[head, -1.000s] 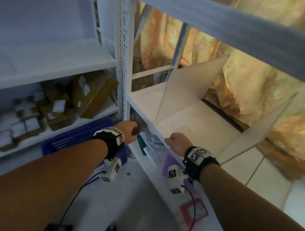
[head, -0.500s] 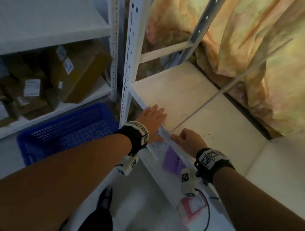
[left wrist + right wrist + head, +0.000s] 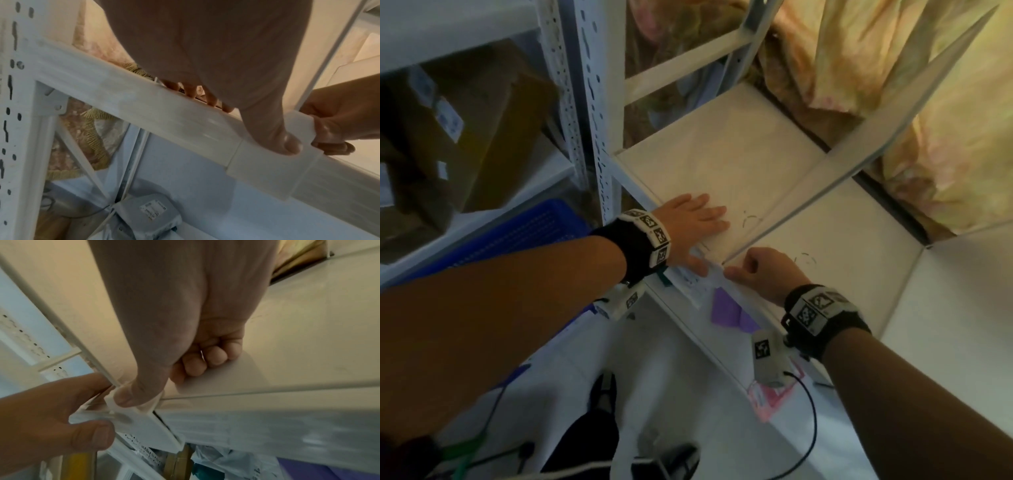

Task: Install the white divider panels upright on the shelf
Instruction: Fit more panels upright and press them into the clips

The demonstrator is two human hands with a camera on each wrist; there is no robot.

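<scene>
The left hand [image 3: 693,219] lies flat on the shelf [image 3: 722,154], thumb pressing the white clip [image 3: 273,165] at its front edge, where the right hand [image 3: 770,270] pinches the clip in a narrow grip below the upright divider panel [image 3: 859,144].

Stockroom or storage area: white slotted-steel racking [image 3: 592,113], labelled cardboard cartons [image 3: 465,137] at left of frame, blue plastic crate [image 3: 517,233] below them, cloth drape [image 3: 893,68] upper right.
</scene>
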